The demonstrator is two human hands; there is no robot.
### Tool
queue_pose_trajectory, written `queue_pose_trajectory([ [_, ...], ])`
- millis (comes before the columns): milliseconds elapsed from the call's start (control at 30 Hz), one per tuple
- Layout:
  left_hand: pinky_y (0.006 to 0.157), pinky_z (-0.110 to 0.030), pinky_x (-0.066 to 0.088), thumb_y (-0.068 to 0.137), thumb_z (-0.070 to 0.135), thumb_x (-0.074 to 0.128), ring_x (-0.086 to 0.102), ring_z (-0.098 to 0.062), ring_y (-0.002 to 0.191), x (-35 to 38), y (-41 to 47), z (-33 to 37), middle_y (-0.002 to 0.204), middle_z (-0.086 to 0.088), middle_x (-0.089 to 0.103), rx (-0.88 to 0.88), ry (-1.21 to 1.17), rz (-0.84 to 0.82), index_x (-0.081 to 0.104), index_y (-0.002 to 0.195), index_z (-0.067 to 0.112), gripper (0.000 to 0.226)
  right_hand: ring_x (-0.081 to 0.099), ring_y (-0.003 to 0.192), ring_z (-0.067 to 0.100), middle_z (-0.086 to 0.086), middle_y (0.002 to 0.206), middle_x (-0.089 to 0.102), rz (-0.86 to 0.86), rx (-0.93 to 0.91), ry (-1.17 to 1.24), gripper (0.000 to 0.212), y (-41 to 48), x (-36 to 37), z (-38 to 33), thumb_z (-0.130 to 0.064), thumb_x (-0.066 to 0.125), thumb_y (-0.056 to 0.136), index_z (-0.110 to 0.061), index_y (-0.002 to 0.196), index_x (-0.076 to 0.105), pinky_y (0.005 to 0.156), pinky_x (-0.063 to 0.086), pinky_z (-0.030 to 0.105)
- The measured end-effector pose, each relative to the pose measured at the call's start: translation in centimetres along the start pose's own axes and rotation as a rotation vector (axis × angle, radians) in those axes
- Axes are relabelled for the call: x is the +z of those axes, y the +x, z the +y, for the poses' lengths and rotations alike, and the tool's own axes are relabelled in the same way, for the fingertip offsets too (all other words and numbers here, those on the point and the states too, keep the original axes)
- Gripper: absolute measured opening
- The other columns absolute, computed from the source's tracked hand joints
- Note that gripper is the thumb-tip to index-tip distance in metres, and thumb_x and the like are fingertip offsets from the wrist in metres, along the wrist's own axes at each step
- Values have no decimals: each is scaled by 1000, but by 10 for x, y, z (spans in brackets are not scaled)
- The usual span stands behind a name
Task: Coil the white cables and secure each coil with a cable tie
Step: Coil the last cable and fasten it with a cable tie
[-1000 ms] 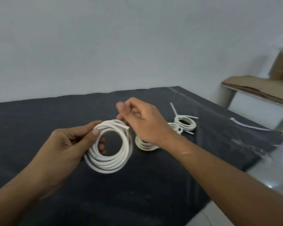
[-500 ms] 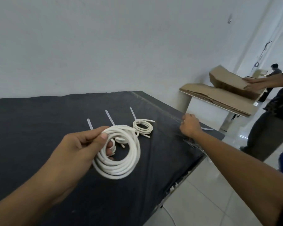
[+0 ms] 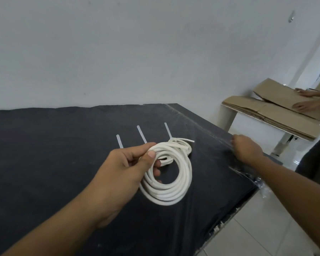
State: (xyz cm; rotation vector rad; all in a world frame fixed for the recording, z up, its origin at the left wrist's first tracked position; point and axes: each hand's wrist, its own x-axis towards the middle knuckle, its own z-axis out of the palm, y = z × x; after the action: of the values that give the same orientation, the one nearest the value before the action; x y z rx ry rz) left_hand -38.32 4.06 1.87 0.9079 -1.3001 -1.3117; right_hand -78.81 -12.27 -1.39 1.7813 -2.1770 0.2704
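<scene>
**Coil wound and held, waiting on its tie**

A black cloth covers the table point(image 3: 54, 148), which stands against a bare pale wall point(image 3: 118, 52). Over it the left hand point(image 3: 126, 170) holds up the white cable coil point(image 3: 166, 194). The thumb lies on top and the fingers go through the middle, pinching the turns together at one spot so they can't spring apart. The rest of the loops hang free below the grip. I see no tie on it, so I'd say this coil is wound but not yet secured.

Just beyond the left hand's fingertips lie smaller coils point(image 3: 183, 145), partly hidden behind the held one. Three tie tails point(image 3: 141, 133) poke out past that hand's knuckles, pointing away from the person. Those coils look finished and parked out of the way.

The right hand point(image 3: 248, 150) is stretched well off to the right of the coil, at the table's edge, with its knuckles up and its fingers curled down onto the cloth. My guess is that it's after a tie for this coil. The fingers hide whatever is there, though, and I can't tell whether they have hold of anything. Crinkled clear plastic point(image 3: 260, 183) clings along the edge below that wrist.

Past the right hand, flattened cardboard point(image 3: 266, 111) lies on a low white stand, with another person's hands point(image 3: 303, 106) resting on it.
</scene>
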Motion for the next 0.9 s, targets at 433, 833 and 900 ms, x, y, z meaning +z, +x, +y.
queue_pose_trajectory([
  [433,75,-28,56,96,22,55,70,-9,77,-136,-51,23,83,-2,75,81,277,335,71,115,24,25,61,65,8,-9,84,70,191,-674,1464,13,-91,-162,-252,-22,53,102,-29,112,56,50,47,18],
  [833,88,-55,53,100,19,51,70,-25,87,-222,-101,18,94,-20,72,117,400,512,72,100,47,35,72,62,20,7,85,77,-374,-1072,1671,6,-198,-165,-399,-21,64,90,-16,90,62,46,50,23],
  [900,92,-56,51,100,19,51,69,-32,97,-227,-102,12,101,-21,72,122,317,490,72,109,38,29,74,71,23,7,89,77,-406,-1099,1622,3,-198,-150,-412,-21,65,91,-19,93,64,54,53,24],
])
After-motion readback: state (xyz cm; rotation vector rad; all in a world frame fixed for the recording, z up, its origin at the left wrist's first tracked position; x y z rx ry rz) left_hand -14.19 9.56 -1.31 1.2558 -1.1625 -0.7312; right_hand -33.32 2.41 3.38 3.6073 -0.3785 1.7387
